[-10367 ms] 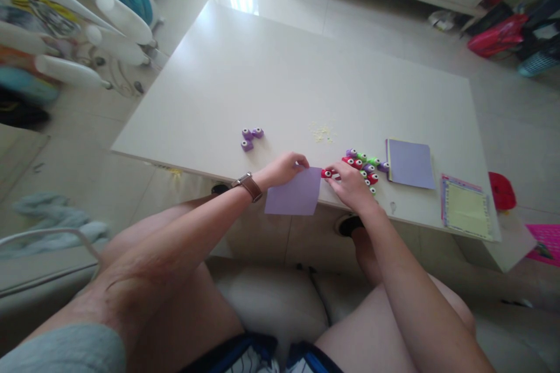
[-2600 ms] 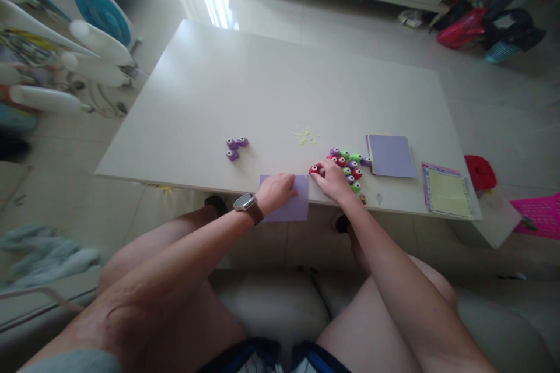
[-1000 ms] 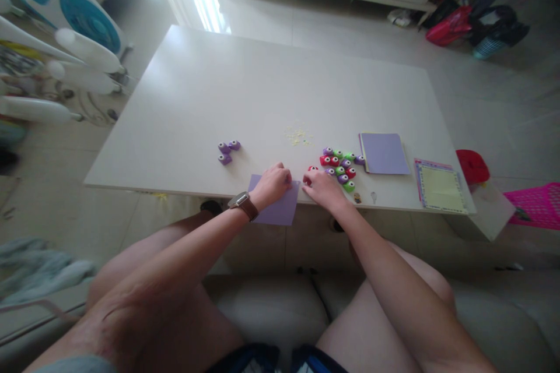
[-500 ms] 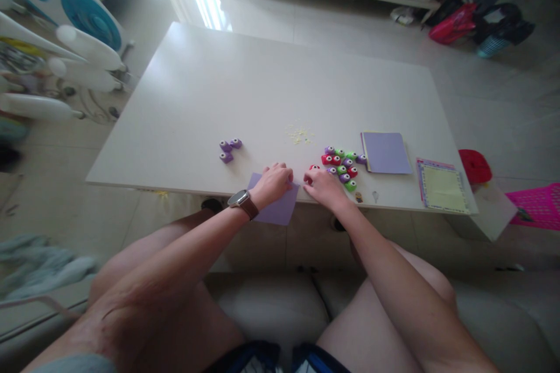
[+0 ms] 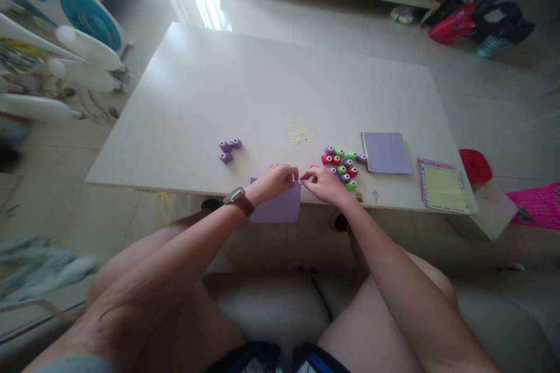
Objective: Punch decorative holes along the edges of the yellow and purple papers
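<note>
A square purple sheet of paper (image 5: 276, 207) hangs over the table's front edge under my left hand (image 5: 276, 182). My left fingers are closed on its upper edge, near the right corner. Fingertips of my right hand (image 5: 322, 184) are pinched beside that same corner, almost meeting the left ones; what they hold is too small to make out. Just beyond my right hand lies a cluster of small purple, red and green paper punches (image 5: 343, 169), one red punch partly covered by the hand. A few purple punches (image 5: 226, 145) lie apart on the left.
Tiny yellow paper bits (image 5: 299, 133) are scattered mid-table (image 5: 262, 81). To the right are a stack of purple-topped paper squares (image 5: 387, 152), a yellow bordered sheet (image 5: 444, 186) on other sheets, and a small clear item (image 5: 375, 197). A pink basket (image 5: 539, 204) stands off the right end.
The purple paper has turned to lie squarer with the table edge. Both hands have drawn closer together, with the right fingertips now at the paper's corner.
</note>
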Action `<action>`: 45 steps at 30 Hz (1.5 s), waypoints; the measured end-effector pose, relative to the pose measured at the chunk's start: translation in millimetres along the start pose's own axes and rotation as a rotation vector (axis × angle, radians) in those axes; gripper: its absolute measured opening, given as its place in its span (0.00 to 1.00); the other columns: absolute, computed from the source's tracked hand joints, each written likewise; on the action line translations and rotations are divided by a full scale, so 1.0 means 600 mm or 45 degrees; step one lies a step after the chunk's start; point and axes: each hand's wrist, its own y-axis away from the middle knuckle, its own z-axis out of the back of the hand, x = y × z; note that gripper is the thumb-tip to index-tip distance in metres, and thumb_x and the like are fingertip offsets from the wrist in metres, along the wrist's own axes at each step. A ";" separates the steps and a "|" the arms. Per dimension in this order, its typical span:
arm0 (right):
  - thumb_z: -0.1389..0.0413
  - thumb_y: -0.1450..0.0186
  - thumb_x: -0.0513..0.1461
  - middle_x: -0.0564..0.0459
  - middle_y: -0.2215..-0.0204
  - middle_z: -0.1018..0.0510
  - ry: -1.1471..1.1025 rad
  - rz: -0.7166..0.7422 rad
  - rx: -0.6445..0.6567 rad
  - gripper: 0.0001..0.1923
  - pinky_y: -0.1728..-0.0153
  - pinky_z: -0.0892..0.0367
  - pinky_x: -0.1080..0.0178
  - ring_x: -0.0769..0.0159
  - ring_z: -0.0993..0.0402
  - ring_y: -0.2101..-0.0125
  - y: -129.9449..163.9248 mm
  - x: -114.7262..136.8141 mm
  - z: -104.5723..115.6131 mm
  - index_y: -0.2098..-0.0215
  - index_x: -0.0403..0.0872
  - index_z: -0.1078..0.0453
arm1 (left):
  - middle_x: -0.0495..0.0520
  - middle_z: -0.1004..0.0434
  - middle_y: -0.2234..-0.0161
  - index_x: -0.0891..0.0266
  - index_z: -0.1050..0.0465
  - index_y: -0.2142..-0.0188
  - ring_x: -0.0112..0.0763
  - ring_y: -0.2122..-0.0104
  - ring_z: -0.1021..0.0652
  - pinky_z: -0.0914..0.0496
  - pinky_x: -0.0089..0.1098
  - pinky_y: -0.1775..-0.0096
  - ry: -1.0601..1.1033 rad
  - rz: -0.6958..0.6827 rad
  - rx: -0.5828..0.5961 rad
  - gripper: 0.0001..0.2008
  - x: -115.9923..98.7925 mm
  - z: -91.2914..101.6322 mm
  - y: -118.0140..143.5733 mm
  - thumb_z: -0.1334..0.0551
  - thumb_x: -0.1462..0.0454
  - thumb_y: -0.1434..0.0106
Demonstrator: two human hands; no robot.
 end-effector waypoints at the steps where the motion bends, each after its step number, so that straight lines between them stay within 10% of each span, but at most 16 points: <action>1: 0.42 0.33 0.31 0.48 0.65 0.19 -0.126 -0.051 0.025 0.07 0.64 0.30 0.66 0.64 0.23 0.65 -0.002 -0.002 0.002 0.62 0.43 0.20 | 0.50 0.21 0.65 0.60 0.23 0.64 0.32 0.64 0.24 0.33 0.32 0.59 0.041 -0.050 -0.020 0.04 -0.001 0.003 -0.001 0.35 0.68 0.38; 9: 0.37 0.35 0.40 0.49 0.68 0.21 -0.773 -0.156 0.199 0.07 0.72 0.27 0.68 0.65 0.23 0.68 -0.005 -0.013 0.016 0.66 0.42 0.23 | 0.50 0.22 0.67 0.62 0.24 0.67 0.29 0.65 0.25 0.33 0.30 0.61 0.229 -0.167 -0.093 0.02 -0.006 0.016 0.000 0.36 0.68 0.38; 45: 0.36 0.42 0.40 0.53 0.74 0.26 -0.870 -0.331 0.133 0.08 0.71 0.38 0.67 0.69 0.29 0.72 -0.005 -0.006 0.008 0.73 0.43 0.28 | 0.50 0.19 0.67 0.61 0.24 0.64 0.29 0.66 0.22 0.30 0.30 0.61 0.322 -0.202 -0.173 0.04 -0.014 0.005 0.000 0.34 0.62 0.36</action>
